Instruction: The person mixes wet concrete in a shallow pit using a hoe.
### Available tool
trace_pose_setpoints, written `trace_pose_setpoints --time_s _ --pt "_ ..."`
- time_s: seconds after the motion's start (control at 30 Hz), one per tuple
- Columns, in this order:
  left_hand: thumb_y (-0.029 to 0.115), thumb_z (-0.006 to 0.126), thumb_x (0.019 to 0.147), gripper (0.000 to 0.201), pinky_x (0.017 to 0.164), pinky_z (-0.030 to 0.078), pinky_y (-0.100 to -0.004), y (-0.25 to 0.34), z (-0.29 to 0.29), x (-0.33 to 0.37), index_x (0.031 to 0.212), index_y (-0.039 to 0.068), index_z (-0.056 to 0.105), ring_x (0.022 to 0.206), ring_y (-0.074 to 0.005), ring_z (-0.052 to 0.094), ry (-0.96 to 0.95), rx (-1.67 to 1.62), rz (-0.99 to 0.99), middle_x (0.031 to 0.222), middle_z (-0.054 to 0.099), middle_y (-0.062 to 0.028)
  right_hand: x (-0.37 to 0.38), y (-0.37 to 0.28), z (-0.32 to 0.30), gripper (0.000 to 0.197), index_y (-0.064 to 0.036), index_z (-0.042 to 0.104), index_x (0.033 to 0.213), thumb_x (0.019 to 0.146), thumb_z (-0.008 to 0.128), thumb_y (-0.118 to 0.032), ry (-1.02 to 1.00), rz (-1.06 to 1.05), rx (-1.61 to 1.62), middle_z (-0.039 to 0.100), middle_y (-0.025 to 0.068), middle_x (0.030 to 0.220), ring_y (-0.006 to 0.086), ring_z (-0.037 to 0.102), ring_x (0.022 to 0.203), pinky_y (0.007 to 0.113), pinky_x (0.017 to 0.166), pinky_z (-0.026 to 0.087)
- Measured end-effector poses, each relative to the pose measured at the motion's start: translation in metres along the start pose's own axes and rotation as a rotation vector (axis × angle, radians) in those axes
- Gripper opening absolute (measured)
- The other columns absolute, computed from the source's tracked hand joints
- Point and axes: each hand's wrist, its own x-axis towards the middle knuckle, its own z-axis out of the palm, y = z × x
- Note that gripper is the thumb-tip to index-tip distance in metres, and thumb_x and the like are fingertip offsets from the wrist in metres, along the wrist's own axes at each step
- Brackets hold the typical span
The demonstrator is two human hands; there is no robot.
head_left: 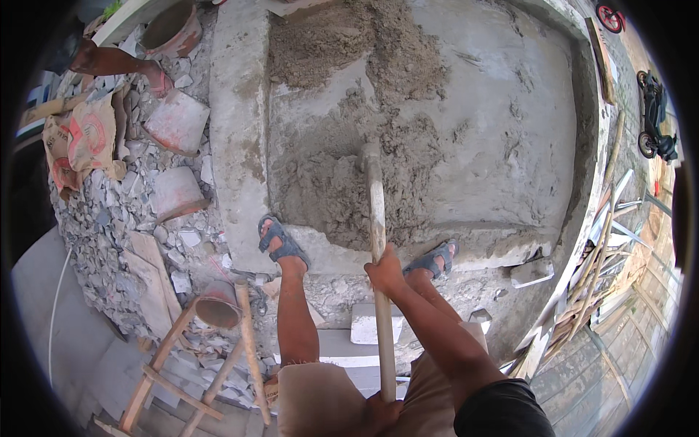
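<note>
My right hand (386, 271) grips the middle of the long wooden handle of a hoe (378, 218). Lower down, close to my thighs, my left hand (384, 413) is wrapped round the handle's near end. The hoe's far end rests in wet grey mortar (331, 186), and its blade is hidden there. More mortar, drier and browner, is heaped at the far side (320, 44) of the shallow concrete trough (510, 138). My sandalled feet stand apart on the trough's near edge, one on each side of the handle.
Rubble (116, 226) covers the left, with mortar-caked buckets (178, 124) and torn paper sacks (91, 138). Another person's limb (116, 62) reaches in at the upper left. A wooden frame (178, 390) stands lower left. Concrete blocks (375, 324), timber strips (597, 255) and a motorbike (653, 113) are also around.
</note>
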Motion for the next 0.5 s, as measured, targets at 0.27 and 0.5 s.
trace_pose_setpoints --time_s 0.27,0.5 --pt "0.019 0.069 0.071 0.04 0.072 0.053 -0.0436 0.135 -0.081 0.075 0.104 -0.002 0.064 0.08 -0.04 0.068 0.002 0.178 0.516 0.08 0.067 -0.0248 0.03 -0.131 -0.14 0.039 0.0037 0.041 0.112 0.078 0.058 -0.002 0.358 -0.198 0.506 0.053 0.0124 0.073 0.0205 0.055 0.046 0.033 0.038 0.046" --pt "0.016 0.068 0.069 0.037 0.069 0.052 -0.0382 0.144 -0.12 0.094 0.101 -0.001 0.065 0.074 -0.0292 0.068 -0.009 0.296 0.371 0.078 0.068 -0.019 0.109 -0.06 -0.091 0.043 0.0071 0.042 0.113 0.074 0.059 -0.002 0.405 0.074 0.531 0.057 0.0175 0.08 0.0248 0.057 0.048 0.038 0.041 0.048"
